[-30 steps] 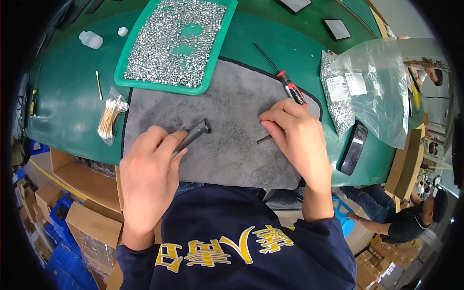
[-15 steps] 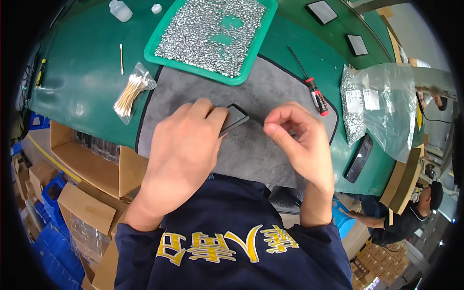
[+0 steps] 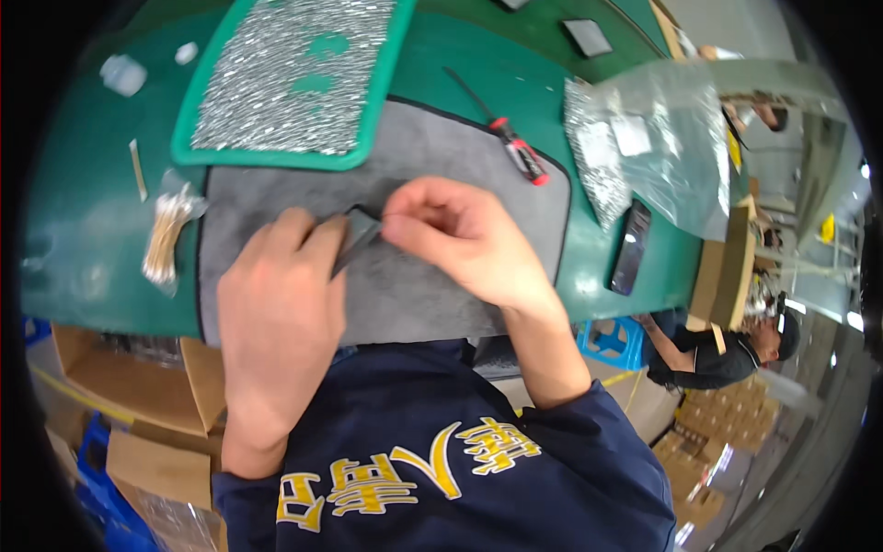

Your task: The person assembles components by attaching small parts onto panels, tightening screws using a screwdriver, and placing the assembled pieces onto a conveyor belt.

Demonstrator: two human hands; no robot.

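My left hand is closed around a small dark rectangular piece with a black rim, above a grey cloth mat. The fingers cover much of the piece. Close by, my right hand has its thumb and index finger pinched together at the piece's right corner. Anything between those fingertips is hidden or too small to name. Beyond the hands, a green tray full of small shiny metal parts overlaps the mat's far edge. A red-and-black screwdriver lies on the mat's far right part.
Left on the green table are a bag of cotton swabs, a loose swab and a white bottle. At right lie a clear bag of metal parts and a phone. A co-worker sits beyond.
The view has swung, so the table things appear further left. My right hand has come in from apart to the corner of the dark piece. My left hand still holds it.
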